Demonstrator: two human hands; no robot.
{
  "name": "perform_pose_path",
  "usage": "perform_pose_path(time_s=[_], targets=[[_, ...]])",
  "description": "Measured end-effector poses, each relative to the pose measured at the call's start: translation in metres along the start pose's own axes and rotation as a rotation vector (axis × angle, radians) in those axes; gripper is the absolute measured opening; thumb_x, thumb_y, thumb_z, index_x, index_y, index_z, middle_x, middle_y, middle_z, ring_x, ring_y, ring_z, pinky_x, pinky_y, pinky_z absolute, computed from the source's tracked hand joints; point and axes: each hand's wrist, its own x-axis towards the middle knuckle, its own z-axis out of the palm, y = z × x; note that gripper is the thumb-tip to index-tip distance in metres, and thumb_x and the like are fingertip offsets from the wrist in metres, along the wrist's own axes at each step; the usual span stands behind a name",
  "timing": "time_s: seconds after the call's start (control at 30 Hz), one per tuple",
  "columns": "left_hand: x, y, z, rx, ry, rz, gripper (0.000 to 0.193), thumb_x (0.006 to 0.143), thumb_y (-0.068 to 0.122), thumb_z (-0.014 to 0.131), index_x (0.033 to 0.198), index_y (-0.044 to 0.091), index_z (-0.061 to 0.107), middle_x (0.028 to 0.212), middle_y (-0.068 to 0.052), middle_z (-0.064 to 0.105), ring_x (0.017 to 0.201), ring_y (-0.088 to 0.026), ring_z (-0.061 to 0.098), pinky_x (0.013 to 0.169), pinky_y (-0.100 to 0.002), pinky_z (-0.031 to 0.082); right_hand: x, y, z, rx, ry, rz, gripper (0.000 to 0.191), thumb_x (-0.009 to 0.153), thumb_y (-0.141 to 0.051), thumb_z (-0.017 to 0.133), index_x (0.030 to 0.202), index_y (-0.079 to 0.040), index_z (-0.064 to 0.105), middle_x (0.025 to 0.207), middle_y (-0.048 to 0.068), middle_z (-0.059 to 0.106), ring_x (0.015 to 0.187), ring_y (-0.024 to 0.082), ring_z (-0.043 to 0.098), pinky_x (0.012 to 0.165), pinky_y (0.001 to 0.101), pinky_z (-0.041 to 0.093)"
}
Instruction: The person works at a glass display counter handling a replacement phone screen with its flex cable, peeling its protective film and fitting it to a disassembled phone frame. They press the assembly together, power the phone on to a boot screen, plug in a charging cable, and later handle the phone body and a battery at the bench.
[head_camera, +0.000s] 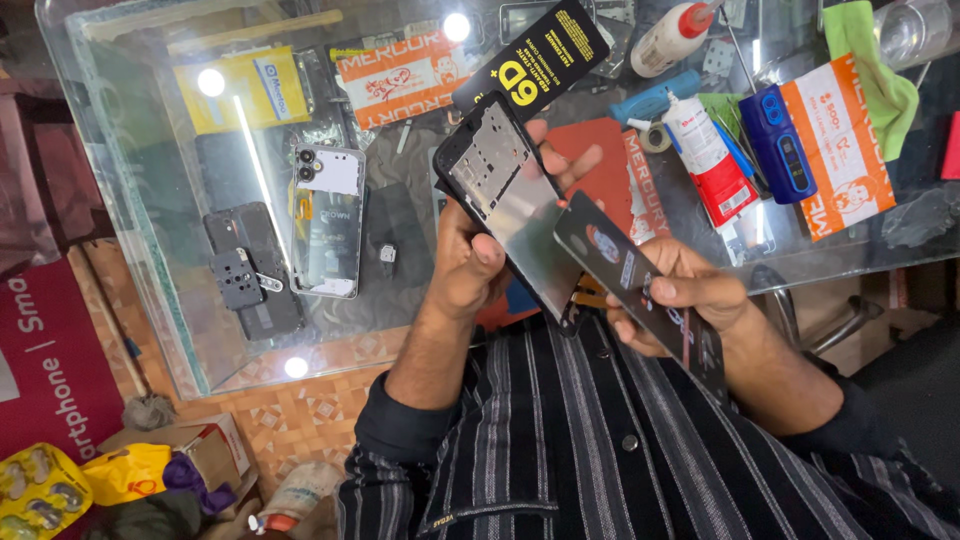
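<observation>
Phone frame (505, 195) is gripped in the left hand (468, 262): thumb is pressed on the near face, fingertips are wrapped round the far edge. The frame is a flat rectangle, black rim, dull grey metal plate inside, camera cutout at the top corner. It is held tilted above the glass table (130, 260), in front of the chest.

Dark panel (640, 295) is clamped in the right hand (690, 300), thumb on top, fingers underneath. It is thin, glossy and black, with a small round sticker near its upper end. Its upper end lies just beside the frame's lower right edge; contact cannot be told.

Both hands are closed on their parts, over a striped shirt (600, 440).

On the glass, left of the hands, an opened phone (327, 222) is laid flat, silvery back with 2 camera rings. Beside it, further left, a black phone body (250, 265) is seen with a small perforated plate on it.

Behind the hands: a black flat packet (535, 55), orange-and-white packets (400, 75), a white squeeze bottle (672, 38), a red-and-white tube (708, 160), a blue device (778, 142), a green cloth (880, 75). The glass is smooth and reflective; 3 round lamp glints are visible on it.
</observation>
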Motion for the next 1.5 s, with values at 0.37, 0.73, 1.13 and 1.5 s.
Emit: perform_pose_path(time_s=[0.37, 0.73, 1.13, 1.5], targets=[[-0.013, -0.007, -0.009, 0.051, 0.083, -0.032, 0.106, 0.091, 0.057, 0.08, 0.16, -0.009, 0.034, 0.145, -0.016, 0.056, 0.14, -0.033, 0.052, 0.118, -0.047, 0.042, -0.002, -0.01, 0.018, -0.197, 0.077, -0.097, 0.044, 0.094, -0.02, 0.071, 0.11, 0.02, 0.062, 0.096, 0.032, 0.072, 0.055, 0.024, 0.061, 0.047, 0.0326, 0.045], [-0.002, -0.001, -0.001, 0.071, 0.044, 0.034, 0.103, 0.093, 0.056, 0.081, 0.16, -0.007, 0.033, 0.14, -0.014, 0.057, 0.141, -0.044, 0.045, 0.129, -0.055, 0.031, -0.009, -0.016, 0.02, -0.452, 0.128, -0.063, 0.04, 0.092, -0.013, 0.065, 0.114, 0.02, 0.067, 0.102, 0.032, 0.077, 0.091, 0.031, 0.077, 0.081, 0.0341, 0.06], [-0.001, -0.004, 0.0, 0.091, 0.025, 0.039, 0.097, 0.094, 0.05, 0.083, 0.158, -0.006, 0.034, 0.138, -0.013, 0.058, 0.138, -0.036, 0.05, 0.131, -0.059, 0.024, -0.007, -0.027, 0.029, -0.419, 0.189, 0.015, 0.041, 0.092, -0.019, 0.069, 0.11, 0.017, 0.069, 0.097, 0.026, 0.078, 0.077, 0.022, 0.074, 0.063, 0.0282, 0.058], [-0.002, -0.004, 0.002, 0.102, 0.048, 0.026, 0.1, 0.094, 0.053, 0.081, 0.157, -0.007, 0.033, 0.137, -0.012, 0.059, 0.142, -0.04, 0.049, 0.127, -0.055, 0.031, 0.002, -0.034, 0.023, -0.532, 0.107, -0.025, 0.045, 0.093, -0.021, 0.066, 0.118, 0.017, 0.066, 0.097, 0.025, 0.077, 0.087, 0.025, 0.075, 0.078, 0.0301, 0.057]])
